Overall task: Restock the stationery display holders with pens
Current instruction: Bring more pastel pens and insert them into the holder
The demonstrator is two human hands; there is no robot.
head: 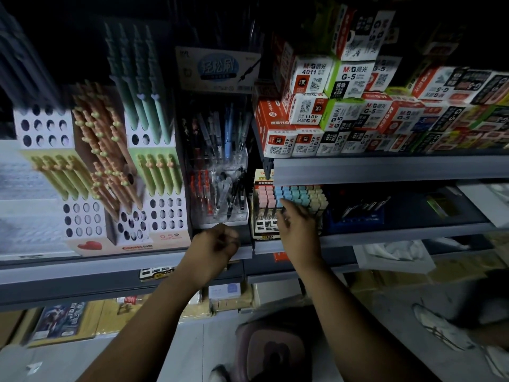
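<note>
Stock check, mid-task. Clear holder (220, 194) at shelf centre carries red, black and blue pens and is fairly full. Right of clear holder: pastel-capped pens (296, 193) in a printed display box, rows packed. Right hand (296, 230) reaches there, fingers extended, tips at the blue caps; pinching one or only touching, cannot tell. Left hand (213, 242) just below clear holder, fingers curled inward; whether anything is inside them, cannot tell. Left of clear holder: holed white display (82, 216) with green and orange pens, many holes bare. Judgement: centre and right sections look near done; the holed display seems to need most filling.
</note>
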